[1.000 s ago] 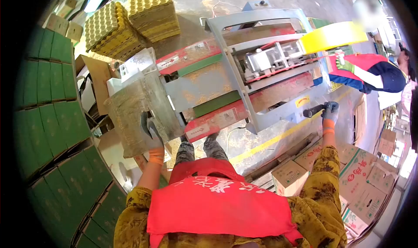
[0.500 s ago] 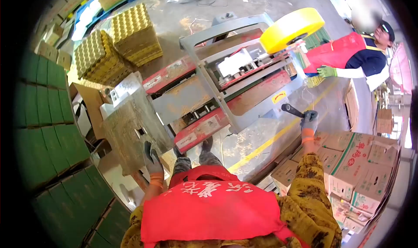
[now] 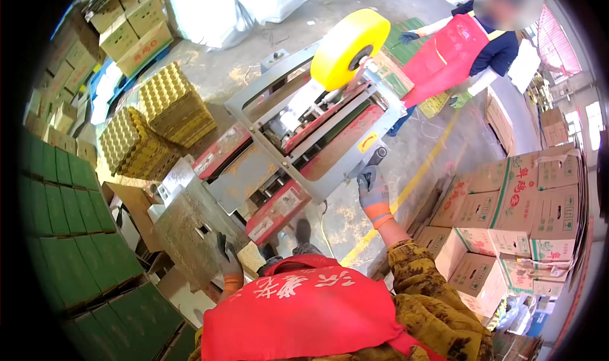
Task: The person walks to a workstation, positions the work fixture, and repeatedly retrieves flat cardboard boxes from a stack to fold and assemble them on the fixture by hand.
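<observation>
A carton-sealing machine (image 3: 365,132) with a large yellow tape roll (image 3: 349,47) stands in front of me. My right hand (image 3: 373,190), in a grey glove with an orange cuff, is closed on a black crank handle (image 3: 378,154) at the machine's near right side. The handle's far end shows beyond my fingers. My left hand (image 3: 227,256), gloved the same way, lies at the edge of the dusty metal side table (image 3: 190,218), its fingers stretched out and holding nothing.
Green cartons (image 3: 70,215) are stacked on the left, printed brown cartons (image 3: 526,209) on the right. Yellow egg trays (image 3: 171,98) stand in piles beyond the side table. A co-worker in a red apron (image 3: 450,56) stands behind the machine.
My right hand has moved left and closer to the machine's side, along with the crank handle. My view has shifted, and the co-worker's body has turned. My left hand stays by the side table.
</observation>
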`<action>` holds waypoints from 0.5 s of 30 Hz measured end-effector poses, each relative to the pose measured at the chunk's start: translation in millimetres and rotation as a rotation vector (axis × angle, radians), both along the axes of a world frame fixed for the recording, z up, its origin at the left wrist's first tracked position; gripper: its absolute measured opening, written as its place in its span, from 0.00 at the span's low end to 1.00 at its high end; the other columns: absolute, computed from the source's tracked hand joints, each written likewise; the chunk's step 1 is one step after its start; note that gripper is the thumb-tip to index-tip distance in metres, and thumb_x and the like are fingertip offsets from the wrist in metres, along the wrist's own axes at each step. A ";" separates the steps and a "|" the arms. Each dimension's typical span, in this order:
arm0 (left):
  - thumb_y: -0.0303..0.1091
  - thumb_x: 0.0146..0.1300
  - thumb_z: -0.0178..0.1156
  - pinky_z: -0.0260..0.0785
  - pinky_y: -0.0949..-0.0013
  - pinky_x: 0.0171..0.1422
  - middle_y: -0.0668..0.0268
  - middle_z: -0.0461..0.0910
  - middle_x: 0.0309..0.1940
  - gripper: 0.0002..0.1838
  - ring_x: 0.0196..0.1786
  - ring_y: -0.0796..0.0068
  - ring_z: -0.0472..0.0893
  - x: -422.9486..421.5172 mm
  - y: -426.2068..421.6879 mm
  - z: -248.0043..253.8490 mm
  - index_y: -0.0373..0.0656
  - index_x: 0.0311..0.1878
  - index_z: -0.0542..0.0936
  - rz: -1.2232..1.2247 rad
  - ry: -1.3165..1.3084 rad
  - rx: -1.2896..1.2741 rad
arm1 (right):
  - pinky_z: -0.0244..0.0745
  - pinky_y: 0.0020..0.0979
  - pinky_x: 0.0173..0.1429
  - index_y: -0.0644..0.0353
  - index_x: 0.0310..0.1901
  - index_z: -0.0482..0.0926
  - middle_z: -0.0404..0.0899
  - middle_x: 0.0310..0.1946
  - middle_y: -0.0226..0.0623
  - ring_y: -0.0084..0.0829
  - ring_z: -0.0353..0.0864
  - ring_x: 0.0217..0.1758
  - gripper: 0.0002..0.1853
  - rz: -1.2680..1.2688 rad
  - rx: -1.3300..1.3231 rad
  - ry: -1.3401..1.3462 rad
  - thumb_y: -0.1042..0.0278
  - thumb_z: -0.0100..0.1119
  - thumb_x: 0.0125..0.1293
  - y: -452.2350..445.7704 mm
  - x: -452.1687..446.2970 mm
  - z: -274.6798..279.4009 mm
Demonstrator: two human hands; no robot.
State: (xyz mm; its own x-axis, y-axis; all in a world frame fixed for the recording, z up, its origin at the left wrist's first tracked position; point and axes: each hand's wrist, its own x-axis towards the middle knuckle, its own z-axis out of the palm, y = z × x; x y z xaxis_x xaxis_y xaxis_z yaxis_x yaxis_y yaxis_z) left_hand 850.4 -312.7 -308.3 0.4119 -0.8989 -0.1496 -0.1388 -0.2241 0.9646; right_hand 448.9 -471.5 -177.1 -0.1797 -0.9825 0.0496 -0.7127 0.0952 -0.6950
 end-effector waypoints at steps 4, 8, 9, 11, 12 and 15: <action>0.32 0.71 0.45 0.54 0.64 0.71 0.54 0.64 0.66 0.25 0.68 0.63 0.64 16.5 23.3 -53.2 0.36 0.69 0.58 -0.033 0.121 -0.107 | 0.72 0.36 0.44 0.61 0.41 0.70 0.75 0.32 0.46 0.48 0.77 0.39 0.09 0.008 -0.187 -0.009 0.78 0.57 0.58 -5.1 7.1 -0.5; 0.35 0.71 0.47 0.54 0.63 0.71 0.53 0.61 0.68 0.27 0.69 0.62 0.62 5.6 16.1 -32.7 0.34 0.70 0.57 -0.055 0.151 -0.059 | 0.72 0.40 0.46 0.61 0.42 0.70 0.76 0.34 0.48 0.49 0.77 0.40 0.10 0.073 -0.206 0.008 0.74 0.57 0.59 -33.0 17.9 0.1; 0.35 0.72 0.46 0.54 0.63 0.72 0.54 0.60 0.68 0.27 0.69 0.62 0.62 0.7 11.0 -20.4 0.34 0.70 0.57 -0.070 0.123 -0.032 | 0.72 0.41 0.45 0.60 0.42 0.70 0.77 0.34 0.48 0.49 0.78 0.40 0.10 0.044 -0.206 -0.004 0.73 0.57 0.59 -41.1 21.6 -3.2; 0.35 0.72 0.46 0.53 0.63 0.72 0.54 0.60 0.69 0.27 0.70 0.62 0.61 -3.9 5.2 0.2 0.35 0.70 0.56 -0.115 0.082 0.014 | 0.72 0.42 0.45 0.60 0.42 0.70 0.77 0.34 0.48 0.50 0.78 0.39 0.10 -0.020 -0.215 -0.027 0.71 0.57 0.60 -59.1 25.8 -13.9; 0.35 0.72 0.46 0.53 0.63 0.72 0.54 0.59 0.69 0.27 0.70 0.62 0.61 -4.6 2.8 6.5 0.35 0.70 0.56 -0.133 0.072 0.030 | 0.72 0.42 0.44 0.59 0.42 0.70 0.77 0.33 0.47 0.50 0.78 0.38 0.10 -0.023 -0.201 -0.018 0.70 0.57 0.60 -64.0 25.7 -14.8; 0.35 0.72 0.45 0.53 0.64 0.72 0.55 0.58 0.69 0.27 0.71 0.62 0.60 -4.1 -0.3 18.8 0.36 0.71 0.55 -0.162 0.057 0.073 | 0.73 0.44 0.41 0.58 0.43 0.70 0.78 0.31 0.45 0.52 0.78 0.36 0.10 -0.013 -0.231 -0.059 0.69 0.57 0.60 -65.2 24.9 -20.7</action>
